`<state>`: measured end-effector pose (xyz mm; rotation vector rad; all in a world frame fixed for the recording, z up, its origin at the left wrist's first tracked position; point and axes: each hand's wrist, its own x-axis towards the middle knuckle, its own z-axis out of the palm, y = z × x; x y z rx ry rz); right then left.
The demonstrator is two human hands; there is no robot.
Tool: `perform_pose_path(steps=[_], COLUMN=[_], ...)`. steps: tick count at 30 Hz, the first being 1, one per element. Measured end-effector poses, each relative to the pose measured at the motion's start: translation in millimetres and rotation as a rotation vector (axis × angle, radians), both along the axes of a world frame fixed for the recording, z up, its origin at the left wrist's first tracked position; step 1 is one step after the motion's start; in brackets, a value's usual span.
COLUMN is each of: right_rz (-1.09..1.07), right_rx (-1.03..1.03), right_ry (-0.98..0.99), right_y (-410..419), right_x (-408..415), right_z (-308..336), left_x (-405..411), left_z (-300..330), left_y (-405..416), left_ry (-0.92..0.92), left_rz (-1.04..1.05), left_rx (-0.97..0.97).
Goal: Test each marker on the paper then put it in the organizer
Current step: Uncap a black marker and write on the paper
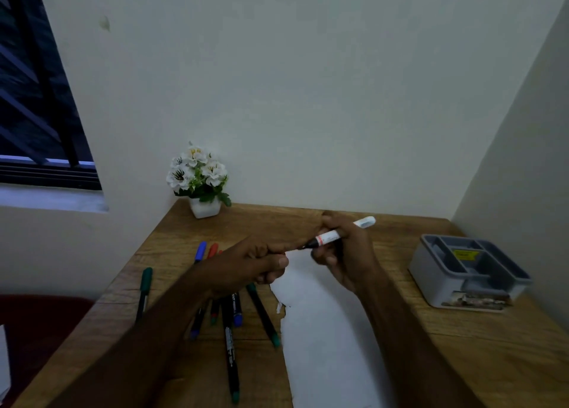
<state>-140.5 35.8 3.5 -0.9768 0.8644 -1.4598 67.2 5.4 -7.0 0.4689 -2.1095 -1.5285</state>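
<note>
My right hand (341,253) grips a white marker (334,235) with a red band, held above the table with its dark tip pointing left. My left hand (255,263) has its fingers curled, and one fingertip touches the marker's tip; I cannot tell whether it holds a cap. A white sheet of paper (320,340) with a torn left edge lies under my hands. Several markers (229,343) with blue, red and green caps lie to the left of the paper. The grey organizer (443,272), split into compartments, stands at the right.
A white pot of white flowers (200,179) stands at the table's back left corner. One green-capped marker (144,290) lies alone near the left edge. Walls close off the back and right of the wooden table (462,361). A dark red chair (37,324) is at the left.
</note>
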Motion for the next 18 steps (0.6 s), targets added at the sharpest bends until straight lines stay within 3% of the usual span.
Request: perform_pose_path(steps=[3,7,9,12,18], right_rz=[-0.077,-0.270,-0.327,-0.253,-0.248], right_rx=[-0.066,-0.001,0.051,0.002,-0.132], right_ry=[-0.016,0.359,0.529,0.765,0.837], right_y=[-3.7,2.2,7.6,23.5,58.8], right_x=[-15.3,8.4,20.2,17.5,-1.9], right_z=[-1.4,-29.6,-42.7,-49.4,-44.2], left_x=[2.1,-1.8,1.2,1.8,-4.6], left_z=[-3.6,-13.8,-22.9,-29.5,-28.6], left_y=[-8.2,-20.4,-25.0,-28.8,-25.0], left_ry=[-0.046,-0.281,-0.403,-0.454,-0.510], left_rz=[0.190,0.529,0.506,0.481,0.498], left_rx=[-0.026,-0.399,-0.519,-0.550,-0.597])
